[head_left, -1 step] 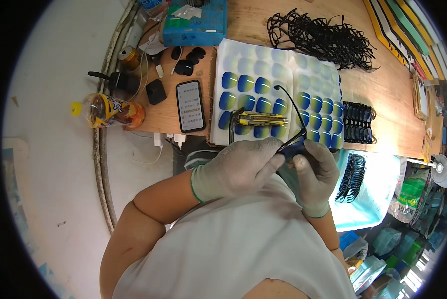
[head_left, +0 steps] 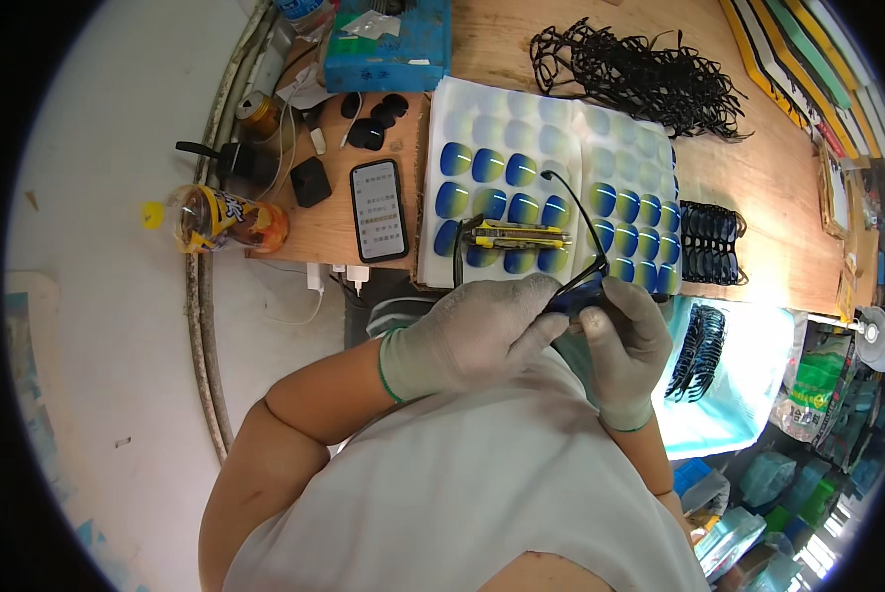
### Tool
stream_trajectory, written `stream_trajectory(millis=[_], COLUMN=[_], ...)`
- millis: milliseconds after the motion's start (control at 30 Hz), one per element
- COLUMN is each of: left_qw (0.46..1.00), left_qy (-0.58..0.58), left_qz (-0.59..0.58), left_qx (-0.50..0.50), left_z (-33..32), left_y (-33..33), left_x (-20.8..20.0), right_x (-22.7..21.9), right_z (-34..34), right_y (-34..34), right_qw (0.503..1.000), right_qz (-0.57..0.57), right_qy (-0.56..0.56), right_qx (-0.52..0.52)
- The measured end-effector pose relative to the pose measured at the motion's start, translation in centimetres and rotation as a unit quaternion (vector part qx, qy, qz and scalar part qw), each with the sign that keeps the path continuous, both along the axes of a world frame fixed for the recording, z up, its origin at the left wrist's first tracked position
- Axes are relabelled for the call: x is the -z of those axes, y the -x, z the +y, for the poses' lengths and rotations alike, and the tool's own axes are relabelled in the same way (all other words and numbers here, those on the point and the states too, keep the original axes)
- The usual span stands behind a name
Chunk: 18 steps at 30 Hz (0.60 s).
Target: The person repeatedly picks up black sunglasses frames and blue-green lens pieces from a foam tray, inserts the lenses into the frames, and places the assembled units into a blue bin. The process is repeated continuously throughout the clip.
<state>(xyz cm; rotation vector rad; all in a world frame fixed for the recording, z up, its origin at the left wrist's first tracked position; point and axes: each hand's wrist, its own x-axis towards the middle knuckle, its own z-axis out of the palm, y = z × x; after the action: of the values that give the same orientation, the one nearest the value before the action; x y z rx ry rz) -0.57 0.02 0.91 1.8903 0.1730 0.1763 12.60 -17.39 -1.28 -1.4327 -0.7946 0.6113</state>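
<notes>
Above my lap, both hands in pale gloves hold a pair of black glasses by the front. One temple arm sticks up and away between the hands, the other stands near my left wrist. My left hand is closed round the left side of the front, its thumb toward the middle. A dark blue lens shows between the hands; my right hand pinches the right side of the front with thumb and fingers. Gloved fingers hide most of the front. Just beyond lie blue-to-yellow lenses in rows on white paper.
A yellow cutter knife lies on the lenses. Left of the paper are a phone, dark loose lenses and a drink bottle. Black frames are heaped at the back; glasses are stacked at the right. A blue box stands behind.
</notes>
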Motion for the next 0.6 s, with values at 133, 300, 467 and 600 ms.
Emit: stream_trajectory(millis=[133, 300, 467, 600], left_qw=[1.0, 0.999, 0.997, 0.999], left_qy=[-0.022, -0.034, -0.028, -0.005], left_qz=[-0.005, -0.032, 0.064, 0.043], left_qx=[-0.014, -0.021, 0.031, 0.018], left_z=[-0.3, -0.9, -1.8, -1.7], left_y=[0.6, 1.6, 2.3, 1.6], left_x=[-0.2, -2.4, -3.2, -2.5], right_x=[-2.2, -2.3, -3.6, -3.0], right_z=[0.6, -0.3, -1.5, -0.5], right_y=[0.4, -1.5, -4.0, -2.0], right_qw=[0.991, 0.993, 0.958, 0.957], right_qz=[0.128, 0.056, -0.031, 0.182], right_qy=[-0.003, 0.039, 0.112, 0.102], right_qx=[-0.037, -0.097, -0.262, -0.201])
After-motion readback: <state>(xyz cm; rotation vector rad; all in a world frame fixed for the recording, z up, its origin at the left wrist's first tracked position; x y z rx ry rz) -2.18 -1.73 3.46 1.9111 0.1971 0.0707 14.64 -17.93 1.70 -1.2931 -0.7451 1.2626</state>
